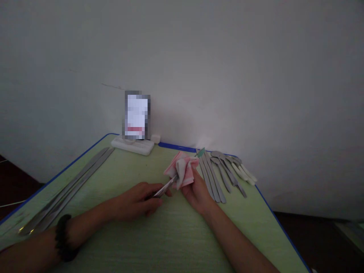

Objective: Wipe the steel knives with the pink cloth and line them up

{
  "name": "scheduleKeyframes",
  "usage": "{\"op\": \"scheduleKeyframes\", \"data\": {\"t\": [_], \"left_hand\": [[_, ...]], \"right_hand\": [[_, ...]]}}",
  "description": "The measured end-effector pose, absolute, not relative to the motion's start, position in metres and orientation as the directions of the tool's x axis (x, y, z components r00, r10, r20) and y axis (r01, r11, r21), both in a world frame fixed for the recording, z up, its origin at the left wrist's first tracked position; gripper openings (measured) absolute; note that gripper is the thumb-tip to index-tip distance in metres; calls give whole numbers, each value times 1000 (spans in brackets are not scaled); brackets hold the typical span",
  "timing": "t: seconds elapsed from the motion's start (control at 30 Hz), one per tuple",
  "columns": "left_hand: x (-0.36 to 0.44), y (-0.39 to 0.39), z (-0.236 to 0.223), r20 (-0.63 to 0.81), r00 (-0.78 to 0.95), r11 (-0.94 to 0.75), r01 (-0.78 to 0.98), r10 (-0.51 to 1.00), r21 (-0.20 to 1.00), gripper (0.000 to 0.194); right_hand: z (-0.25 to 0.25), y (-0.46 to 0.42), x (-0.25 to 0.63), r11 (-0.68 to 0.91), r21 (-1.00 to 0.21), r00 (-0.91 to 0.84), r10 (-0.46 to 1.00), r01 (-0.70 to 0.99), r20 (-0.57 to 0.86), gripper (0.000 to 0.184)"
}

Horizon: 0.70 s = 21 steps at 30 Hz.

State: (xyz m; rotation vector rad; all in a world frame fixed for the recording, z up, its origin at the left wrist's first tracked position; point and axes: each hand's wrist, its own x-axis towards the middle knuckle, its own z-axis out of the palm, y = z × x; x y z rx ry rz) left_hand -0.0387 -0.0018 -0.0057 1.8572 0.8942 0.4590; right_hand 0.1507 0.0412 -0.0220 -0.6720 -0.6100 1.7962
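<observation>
My left hand [143, 201] is closed around one end of a shiny metal piece of cutlery [166, 187], held tilted above the table. Its far end disappears into a crumpled pink and white cloth [183, 170], so its kind cannot be told. Gathered in my right hand [199, 193], the cloth wraps that end. Just beyond my right hand lie several flat metal pieces of cutlery [212, 178] side by side, with spoons [223, 172] to their right.
Two long metal strips [68, 185], like knives, lie along the left of the green table [136, 242]. A lit, blurred screen [137, 115] stands on a white base [132, 146] by the wall. White-handled cutlery [241, 170] lies at the right edge.
</observation>
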Motion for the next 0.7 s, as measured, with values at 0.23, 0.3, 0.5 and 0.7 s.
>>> {"op": "scheduleKeyframes", "data": {"t": [0.23, 0.3, 0.5, 0.7], "left_hand": [[-38, 0, -8, -72, 719, -308, 383, 691, 871, 32], [-36, 1, -11, -71, 695, -296, 394, 715, 870, 33], [-34, 3, -19, -94, 618, -201, 391, 780, 898, 34], [-33, 3, -19, -77, 557, -169, 375, 827, 911, 32]], "right_hand": [[-23, 46, 150, -224, -691, -175, 974, -687, -142, 18], [-21, 45, 150, -223, -703, -179, 974, -675, -138, 17], [-19, 39, 148, -236, -809, -310, 948, -538, -70, 20], [-26, 36, 148, -221, -899, -431, 901, -379, -40, 21]]}}
